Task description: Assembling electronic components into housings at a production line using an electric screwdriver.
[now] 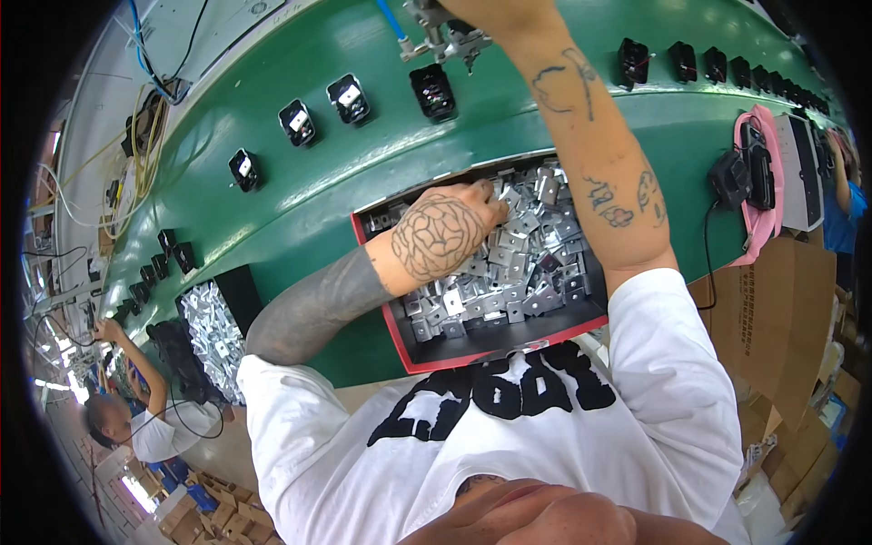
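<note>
Left hand [447,234] down in the far-left part of a shallow black box [459,347] with a red rim, wrist coming in from the left, knuckles up, fingers curled narrow. The fingertips are among loose metal clips [513,272]; whether I have one pinched, I cannot tell, since the back of my hand hides the grip. The bulk of the pile lies to the right of these fingers and back toward my body. The box sits on the green bench [313,222] right before me, its long side running left to right, right end a little farther off. Right hand [495,11] is mostly cut by the upper edge, beside a metal tool [442,34] with a blue hose [391,18]; whether my fingers close on it, I cannot tell. Just on my side of the tool lies a small black case [432,93], beyond the box, its longer way pointing roughly away from me. From my left fingertips that case is ahead and slightly left; from my right hand, left and nearer me. Right hand is the closer of the two. My right forearm [595,154] passes over the box's far right corner.
</note>
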The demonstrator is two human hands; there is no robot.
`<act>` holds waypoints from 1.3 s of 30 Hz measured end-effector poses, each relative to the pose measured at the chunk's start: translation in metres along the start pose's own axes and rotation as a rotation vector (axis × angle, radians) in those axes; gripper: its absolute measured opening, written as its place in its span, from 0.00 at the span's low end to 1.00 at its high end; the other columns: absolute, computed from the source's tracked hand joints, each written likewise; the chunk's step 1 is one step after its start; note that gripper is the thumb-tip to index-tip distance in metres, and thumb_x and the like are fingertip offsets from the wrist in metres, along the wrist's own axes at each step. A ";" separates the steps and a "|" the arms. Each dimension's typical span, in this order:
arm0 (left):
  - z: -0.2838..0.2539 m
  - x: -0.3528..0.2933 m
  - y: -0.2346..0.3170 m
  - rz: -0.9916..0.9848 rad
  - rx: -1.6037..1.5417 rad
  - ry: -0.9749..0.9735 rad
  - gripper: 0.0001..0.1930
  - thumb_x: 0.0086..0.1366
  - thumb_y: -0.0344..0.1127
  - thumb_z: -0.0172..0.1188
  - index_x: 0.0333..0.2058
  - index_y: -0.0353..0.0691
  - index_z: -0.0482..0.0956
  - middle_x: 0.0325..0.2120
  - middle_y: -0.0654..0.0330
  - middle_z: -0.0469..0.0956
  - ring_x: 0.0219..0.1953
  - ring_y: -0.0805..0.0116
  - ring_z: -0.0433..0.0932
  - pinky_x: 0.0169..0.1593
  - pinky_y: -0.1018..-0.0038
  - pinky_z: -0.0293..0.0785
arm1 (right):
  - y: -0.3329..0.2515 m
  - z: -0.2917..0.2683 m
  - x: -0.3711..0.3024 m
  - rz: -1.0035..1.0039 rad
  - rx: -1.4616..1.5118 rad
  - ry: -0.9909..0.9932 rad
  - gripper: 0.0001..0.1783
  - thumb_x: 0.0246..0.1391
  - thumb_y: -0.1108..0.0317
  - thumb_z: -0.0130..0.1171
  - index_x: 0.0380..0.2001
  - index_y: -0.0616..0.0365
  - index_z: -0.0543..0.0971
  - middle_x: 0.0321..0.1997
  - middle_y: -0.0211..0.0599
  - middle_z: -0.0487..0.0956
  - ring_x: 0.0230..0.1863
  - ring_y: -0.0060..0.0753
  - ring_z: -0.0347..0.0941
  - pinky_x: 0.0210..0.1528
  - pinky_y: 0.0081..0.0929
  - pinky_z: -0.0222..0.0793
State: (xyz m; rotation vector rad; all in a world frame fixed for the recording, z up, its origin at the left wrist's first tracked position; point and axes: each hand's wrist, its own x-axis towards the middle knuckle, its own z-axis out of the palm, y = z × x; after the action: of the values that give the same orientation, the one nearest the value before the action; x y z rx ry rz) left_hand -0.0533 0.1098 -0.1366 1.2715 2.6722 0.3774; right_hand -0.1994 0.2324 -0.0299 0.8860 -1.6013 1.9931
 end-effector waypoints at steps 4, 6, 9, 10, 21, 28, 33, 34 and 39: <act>0.016 0.000 -0.007 0.178 0.050 0.091 0.05 0.57 0.29 0.55 0.33 0.38 0.77 0.32 0.52 0.77 0.30 0.56 0.78 0.38 0.68 0.79 | -0.001 0.002 0.001 0.032 0.054 -0.025 0.14 0.51 0.72 0.65 0.40 0.59 0.75 0.24 0.29 0.74 0.19 0.21 0.66 0.21 0.18 0.63; 0.017 -0.002 -0.009 0.223 0.071 0.123 0.06 0.56 0.28 0.55 0.33 0.37 0.77 0.31 0.52 0.77 0.30 0.57 0.78 0.38 0.68 0.79 | 0.002 0.006 0.001 0.052 0.091 -0.045 0.14 0.51 0.72 0.65 0.40 0.59 0.75 0.24 0.29 0.75 0.20 0.22 0.66 0.22 0.18 0.63; 0.015 -0.006 -0.009 0.182 0.158 0.064 0.05 0.56 0.28 0.55 0.32 0.38 0.77 0.30 0.54 0.77 0.30 0.58 0.78 0.37 0.70 0.78 | 0.009 0.014 0.001 0.092 0.150 -0.087 0.14 0.51 0.72 0.65 0.40 0.59 0.75 0.24 0.29 0.75 0.20 0.22 0.66 0.23 0.19 0.63; 0.014 -0.008 -0.008 0.165 0.185 0.044 0.05 0.56 0.28 0.55 0.31 0.38 0.77 0.30 0.54 0.78 0.30 0.59 0.78 0.37 0.70 0.78 | 0.011 0.017 0.001 0.106 0.171 -0.102 0.14 0.51 0.72 0.65 0.40 0.59 0.75 0.25 0.29 0.75 0.20 0.22 0.66 0.23 0.19 0.63; -0.083 -0.018 -0.098 -0.559 -0.242 0.512 0.04 0.60 0.31 0.64 0.32 0.38 0.83 0.30 0.62 0.82 0.25 0.66 0.79 0.33 0.75 0.75 | 0.040 0.014 0.002 0.253 0.288 -0.168 0.13 0.51 0.72 0.65 0.41 0.59 0.75 0.26 0.28 0.75 0.22 0.22 0.66 0.26 0.19 0.64; -0.018 0.023 -0.158 -0.329 -0.179 0.571 0.09 0.56 0.34 0.68 0.33 0.37 0.83 0.35 0.60 0.83 0.32 0.61 0.80 0.40 0.70 0.76 | 0.053 0.007 0.007 0.048 -0.016 -0.196 0.13 0.51 0.72 0.65 0.40 0.59 0.76 0.27 0.28 0.75 0.23 0.22 0.66 0.27 0.19 0.65; -0.012 0.029 -0.154 -0.507 -0.321 0.499 0.11 0.54 0.34 0.68 0.35 0.38 0.82 0.37 0.58 0.82 0.35 0.59 0.80 0.43 0.69 0.76 | 0.056 0.006 0.007 -0.620 -0.787 -0.176 0.13 0.51 0.71 0.66 0.40 0.59 0.76 0.27 0.28 0.75 0.23 0.22 0.65 0.27 0.20 0.65; -0.012 0.030 -0.151 -0.561 -0.356 0.512 0.11 0.54 0.33 0.68 0.36 0.38 0.82 0.37 0.58 0.82 0.35 0.58 0.81 0.43 0.69 0.76 | 0.056 0.006 0.007 -0.756 -0.939 -0.167 0.13 0.51 0.71 0.66 0.40 0.59 0.76 0.27 0.28 0.75 0.23 0.23 0.65 0.28 0.20 0.65; -0.019 0.038 -0.165 -0.574 -0.209 0.555 0.15 0.53 0.31 0.67 0.41 0.40 0.80 0.36 0.57 0.82 0.36 0.56 0.81 0.44 0.67 0.77 | 0.050 0.000 0.010 -0.938 -1.142 -0.076 0.13 0.51 0.71 0.66 0.39 0.59 0.76 0.26 0.28 0.75 0.23 0.23 0.65 0.27 0.21 0.65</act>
State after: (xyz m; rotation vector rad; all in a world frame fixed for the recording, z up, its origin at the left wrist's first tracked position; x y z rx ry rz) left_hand -0.2037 0.0366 -0.1683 0.3274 3.1517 0.9966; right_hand -0.2405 0.2201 -0.0577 0.9119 -1.5484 0.2933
